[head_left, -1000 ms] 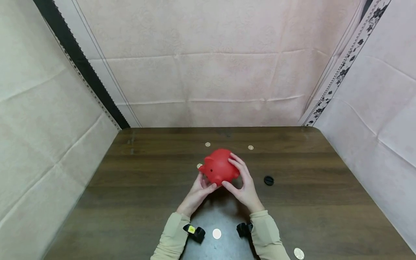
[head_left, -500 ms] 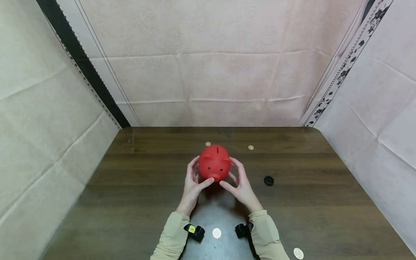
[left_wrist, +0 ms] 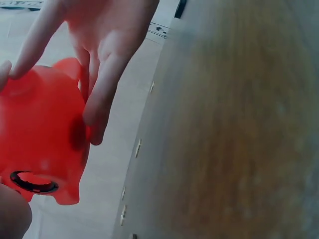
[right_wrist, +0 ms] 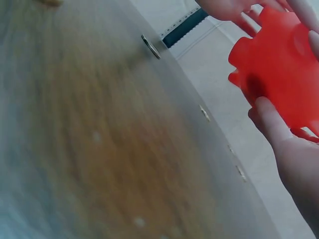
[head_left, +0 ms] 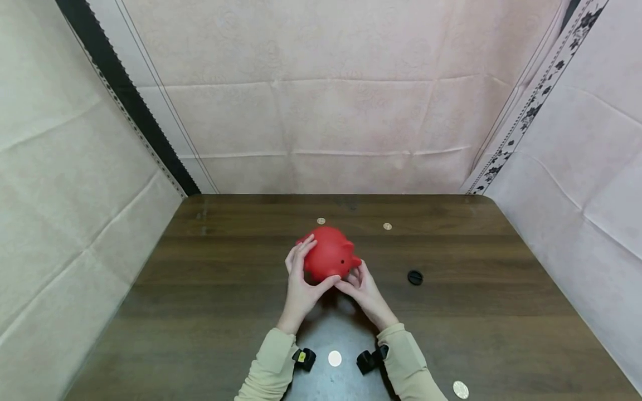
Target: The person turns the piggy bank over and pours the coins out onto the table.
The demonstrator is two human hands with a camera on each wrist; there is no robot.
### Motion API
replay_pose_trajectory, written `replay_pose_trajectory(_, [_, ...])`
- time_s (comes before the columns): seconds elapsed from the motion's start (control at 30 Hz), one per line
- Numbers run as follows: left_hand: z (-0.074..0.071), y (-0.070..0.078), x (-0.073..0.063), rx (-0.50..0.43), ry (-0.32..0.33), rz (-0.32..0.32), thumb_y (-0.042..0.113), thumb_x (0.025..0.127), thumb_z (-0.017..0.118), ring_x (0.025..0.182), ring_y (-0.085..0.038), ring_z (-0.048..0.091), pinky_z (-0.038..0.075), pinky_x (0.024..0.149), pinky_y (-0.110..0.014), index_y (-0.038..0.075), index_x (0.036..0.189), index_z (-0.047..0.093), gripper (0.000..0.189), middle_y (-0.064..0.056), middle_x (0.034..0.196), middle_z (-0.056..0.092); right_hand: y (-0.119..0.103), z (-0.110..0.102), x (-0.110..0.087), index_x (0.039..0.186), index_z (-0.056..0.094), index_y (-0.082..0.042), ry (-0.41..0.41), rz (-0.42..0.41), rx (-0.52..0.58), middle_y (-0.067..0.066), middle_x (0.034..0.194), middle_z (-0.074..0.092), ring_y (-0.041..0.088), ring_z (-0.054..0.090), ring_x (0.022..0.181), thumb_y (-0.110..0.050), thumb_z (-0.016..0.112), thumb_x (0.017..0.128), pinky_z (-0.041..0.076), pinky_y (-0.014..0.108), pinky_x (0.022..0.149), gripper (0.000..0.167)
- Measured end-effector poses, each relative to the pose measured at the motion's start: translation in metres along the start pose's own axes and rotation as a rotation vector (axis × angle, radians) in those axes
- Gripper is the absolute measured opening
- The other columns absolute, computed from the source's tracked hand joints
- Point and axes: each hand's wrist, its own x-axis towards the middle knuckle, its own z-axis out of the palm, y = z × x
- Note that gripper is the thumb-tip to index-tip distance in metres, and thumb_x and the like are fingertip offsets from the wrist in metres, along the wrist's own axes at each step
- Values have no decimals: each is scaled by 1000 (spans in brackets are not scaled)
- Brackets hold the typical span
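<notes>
A red piggy bank (head_left: pixel 326 254) is raised over the table between both hands, its snout pointing right in the head view. My left hand (head_left: pixel 301 289) grips the rear and left side, fingers spread over the back and thumb low at the front. Around the snout end, my right hand (head_left: pixel 368 295) holds it with curled fingers, its thumb close to the left thumb. The left wrist view shows a dark-edged opening (left_wrist: pixel 34 181) in the pig's body. In the right wrist view, the right thumb (right_wrist: pixel 271 117) presses on the red surface.
Coins lie about the brown table (head_left: pixel 225 295): one at the back (head_left: pixel 321 221), one farther right (head_left: pixel 387 226), a bright one between the forearms (head_left: pixel 335 358) and one at front right (head_left: pixel 461 390). A round black plug (head_left: pixel 415 277) lies right of the hands.
The piggy bank has turned from facing left, through facing the person, to facing right. The left hand has shifted up onto its rear, the right hand down to the snout.
</notes>
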Motion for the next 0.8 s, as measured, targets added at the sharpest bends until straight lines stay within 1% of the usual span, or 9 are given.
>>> replay_pose_trajectory(0.07, [0,2,0,34,-4,30,19,75,83,141,-24,23,45,101,-57,24,141,44,77,2,151,40,1,0,1,146,22,-7,-9,14,33,20,153,34,29,48,135,-8,68,88,49,20,97,75])
replay_pose_trajectory(0.17, [-1,4,0,48,-15,62,19,75,83,141,-25,24,46,100,-57,24,141,44,76,2,151,40,4,0,2,145,22,-7,-15,1,81,19,150,37,16,54,127,-2,66,88,49,20,97,72])
replay_pose_trajectory(0.27, [-1,6,0,36,-32,72,18,76,82,141,-24,24,47,101,-54,23,142,43,77,1,152,39,6,0,2,141,26,-10,9,-51,106,9,144,43,8,58,118,4,64,86,50,21,95,68])
replay_pose_trajectory(0.33, [-1,6,0,18,-39,62,17,76,82,141,-23,25,47,102,-52,22,144,41,79,1,153,38,5,-1,1,138,30,-14,42,-97,108,1,140,46,6,57,118,5,66,85,50,21,95,67])
replay_pose_trajectory(0.4, [0,6,0,-1,-53,35,16,76,82,142,-22,25,47,103,-50,22,146,39,83,1,154,36,5,-3,-1,137,31,-18,74,-139,101,-4,138,46,7,55,119,3,69,83,50,21,96,69])
replay_pose_trajectory(0.47, [1,7,0,-21,-67,1,13,75,82,142,-22,26,46,104,-50,22,147,37,86,0,155,34,3,-4,-2,139,30,-21,94,-167,95,-6,140,45,8,52,121,2,70,83,49,20,97,73])
replay_pose_trajectory(0.6, [0,14,-1,-84,-105,-88,7,76,81,143,-27,25,40,109,-53,16,150,31,90,-5,159,25,0,-6,-3,144,25,-19,103,-198,74,-5,142,42,9,48,126,2,71,82,48,22,100,80])
replay_pose_trajectory(0.7, [-3,21,1,-187,-141,-181,5,78,79,142,-30,29,38,111,-52,15,152,23,94,-8,159,22,-2,-8,-2,146,25,-18,109,-218,25,-3,144,41,12,44,130,2,72,81,46,24,103,83])
replay_pose_trajectory(0.8, [-6,22,3,-297,-162,-268,5,79,78,140,-30,33,40,110,-48,15,152,19,95,-8,156,25,-6,-9,-2,148,27,-17,121,-235,-48,0,146,40,15,39,134,1,73,81,43,27,105,83])
